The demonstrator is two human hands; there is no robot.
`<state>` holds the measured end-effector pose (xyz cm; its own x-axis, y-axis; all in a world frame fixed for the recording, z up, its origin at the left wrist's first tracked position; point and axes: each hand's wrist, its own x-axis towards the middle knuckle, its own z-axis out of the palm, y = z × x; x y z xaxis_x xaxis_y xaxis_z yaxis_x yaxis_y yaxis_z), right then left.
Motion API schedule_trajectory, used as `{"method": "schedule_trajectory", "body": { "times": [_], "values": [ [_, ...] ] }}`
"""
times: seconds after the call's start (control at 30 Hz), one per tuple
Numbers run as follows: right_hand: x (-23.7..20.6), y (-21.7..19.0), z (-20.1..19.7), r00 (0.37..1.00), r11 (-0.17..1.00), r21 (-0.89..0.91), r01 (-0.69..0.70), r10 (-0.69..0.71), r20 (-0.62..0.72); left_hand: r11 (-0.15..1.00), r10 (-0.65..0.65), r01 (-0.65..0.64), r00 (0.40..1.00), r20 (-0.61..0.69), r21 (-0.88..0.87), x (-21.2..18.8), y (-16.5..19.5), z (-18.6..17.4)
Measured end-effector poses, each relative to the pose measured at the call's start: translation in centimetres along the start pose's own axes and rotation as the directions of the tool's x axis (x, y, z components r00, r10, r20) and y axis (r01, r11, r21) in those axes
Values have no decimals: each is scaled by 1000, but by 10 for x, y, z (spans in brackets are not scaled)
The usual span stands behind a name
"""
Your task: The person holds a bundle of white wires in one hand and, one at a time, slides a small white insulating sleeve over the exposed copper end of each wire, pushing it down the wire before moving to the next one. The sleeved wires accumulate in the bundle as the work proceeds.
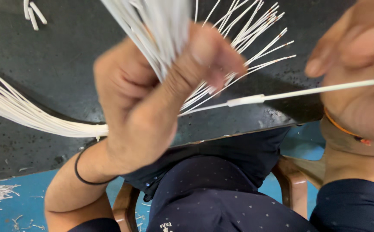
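2 hands work together: the left hand (152,99) clamps a bundle of white wires (247,38) fanned to the far right, while the right hand (359,64) pinches 1 sleeved wire (247,101) taut above the dark table (49,64).

Dark worktable (45,64), blue floor (32,197) w/ scraps, wooden chair (292,184)

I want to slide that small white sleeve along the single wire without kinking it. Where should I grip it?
Pinch the white sleeve at its middle, from above. It lies nearly level on the single wire, stretched between left hand and right hand, clear of the fanned wire ends.
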<state>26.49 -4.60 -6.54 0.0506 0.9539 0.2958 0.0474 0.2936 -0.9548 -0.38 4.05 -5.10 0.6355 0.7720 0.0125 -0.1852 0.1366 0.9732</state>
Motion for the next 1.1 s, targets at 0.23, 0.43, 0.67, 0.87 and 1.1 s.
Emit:
{"method": "schedule_trajectory", "body": {
  "times": [0.23,0.43,0.67,0.87,1.1],
  "values": [
    [-14,-5,16,996,999,-19,47,-48,-77,991,-28,52,982,-189,124,-17,-17,-24],
    [-32,-20,36,994,995,-75,62,-69,-89,988,-19,44,985,-169,145,-22,-28,-26],
    [-35,-33,42,990,972,-234,4,-36,-134,989,130,-128,991,28,-69,-20,-6,-12],
    [-11,-3,20,944,815,-478,-328,259,-206,968,203,-185,974,97,-172,-21,-1,-3],
    [-14,-4,30,979,734,-674,-84,-64,-193,960,227,-201,966,124,-197,-16,-5,-1]
  ]
}}
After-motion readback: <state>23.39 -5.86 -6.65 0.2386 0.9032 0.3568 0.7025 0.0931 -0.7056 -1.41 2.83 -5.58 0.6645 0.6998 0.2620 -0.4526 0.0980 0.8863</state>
